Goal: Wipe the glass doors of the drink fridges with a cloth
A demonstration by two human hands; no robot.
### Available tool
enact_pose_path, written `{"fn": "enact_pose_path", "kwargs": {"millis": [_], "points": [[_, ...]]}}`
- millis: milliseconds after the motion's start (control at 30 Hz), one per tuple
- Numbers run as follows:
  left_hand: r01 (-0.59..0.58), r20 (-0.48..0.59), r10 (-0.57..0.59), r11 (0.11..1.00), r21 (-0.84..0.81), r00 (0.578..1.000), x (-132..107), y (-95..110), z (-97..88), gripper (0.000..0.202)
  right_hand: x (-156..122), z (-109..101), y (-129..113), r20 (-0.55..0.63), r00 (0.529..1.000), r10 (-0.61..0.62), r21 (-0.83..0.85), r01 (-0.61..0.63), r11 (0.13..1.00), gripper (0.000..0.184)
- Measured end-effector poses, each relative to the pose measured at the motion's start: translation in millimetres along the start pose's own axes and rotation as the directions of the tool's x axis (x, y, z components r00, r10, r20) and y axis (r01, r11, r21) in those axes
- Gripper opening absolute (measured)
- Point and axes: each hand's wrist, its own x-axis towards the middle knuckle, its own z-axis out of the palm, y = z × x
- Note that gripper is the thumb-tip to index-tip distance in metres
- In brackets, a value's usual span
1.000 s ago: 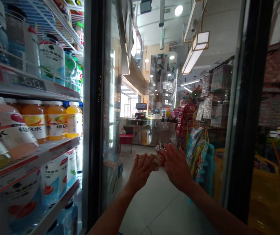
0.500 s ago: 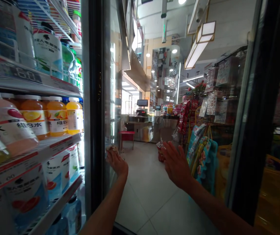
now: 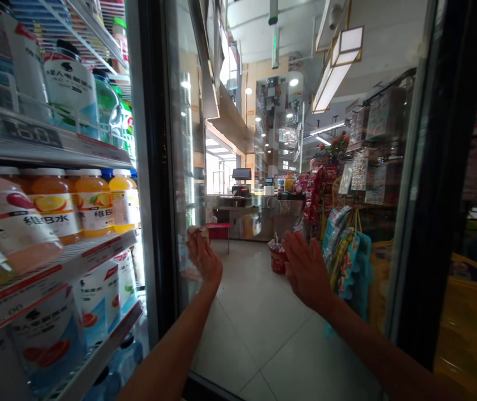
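Note:
A tall glass door [image 3: 259, 317] in a dark frame [image 3: 155, 184] fills the middle of the view. My left hand [image 3: 207, 262] presses a crumpled, pale cloth [image 3: 197, 230] against the glass near the left side of the frame. Part of the cloth is hidden behind its fingers. Farther right, my right hand [image 3: 307, 274] is open, fingers stretched upward and palm toward the glass; it holds nothing. Whether that palm touches the pane, I cannot tell.
Lit shelves [image 3: 104, 245] on the left carry several drinks, among them an orange bottle [image 3: 94, 203]. Seen through the glass are a counter [image 3: 238, 209], a red bucket [image 3: 278, 259], hanging goods [image 3: 357, 267] and a tiled floor. A yellow plastic object [image 3: 466, 323] stands at the right.
My left hand has moved upward and slightly right along the glass with the cloth. My right hand sits slightly higher and farther right, still open. The camera view has shifted a little.

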Motion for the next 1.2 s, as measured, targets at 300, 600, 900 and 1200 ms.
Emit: {"fn": "enact_pose_path", "kwargs": {"millis": [300, 600, 900, 1200], "points": [[0.065, 0.003, -0.065, 0.995, -0.069, 0.998, 67.5, 30.6, -1.0, 0.045, 24.4, -8.7, 21.6, -0.063, 0.995, 0.077, -0.055, -0.08, 0.995, 0.052], [0.14, 0.055, -0.137, 0.989, -0.047, 0.989, 104.0, 58.1, -1.4, 0.045, 38.2, -14.9, 34.0, -0.081, 0.993, 0.084, -0.086, -0.091, 0.992, 0.05], [-0.084, 0.079, 0.093, 0.991, -0.105, 0.993, 116.4, 88.5, 4.6, 0.045, 58.8, -16.7, 42.0, -0.139, 0.989, 0.045, -0.097, -0.058, 0.994, 0.051], [-0.421, 0.214, 0.439, 0.898, -0.128, 0.872, 101.4, 124.9, 9.9, 0.042, 64.0, -20.4, 53.6, -0.161, 0.986, 0.053, -0.116, -0.073, 0.991, 0.055]]}}
